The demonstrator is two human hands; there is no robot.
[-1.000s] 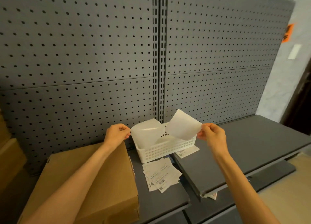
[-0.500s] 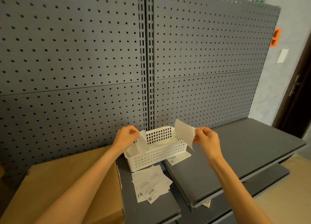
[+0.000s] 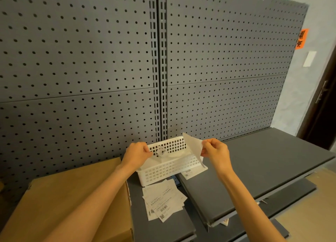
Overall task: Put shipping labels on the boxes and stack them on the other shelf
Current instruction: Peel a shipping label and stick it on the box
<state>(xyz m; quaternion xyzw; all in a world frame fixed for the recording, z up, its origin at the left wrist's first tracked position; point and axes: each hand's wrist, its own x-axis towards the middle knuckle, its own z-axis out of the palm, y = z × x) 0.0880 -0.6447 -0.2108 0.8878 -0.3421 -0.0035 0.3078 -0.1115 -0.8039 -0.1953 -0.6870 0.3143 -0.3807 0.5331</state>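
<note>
Head view: a label peeled from its backing, not yet on a box.

Right hand pinches the white label by one edge, thumb against fingers, holding it up over the right end of the white basket. Left hand pinches the translucent backing sheet over the basket, apparently to discard it. Next, I judge, the label must cross left to the cardboard box on the left shelf and be smoothed flat. More labels lie loose beside the box.
</note>
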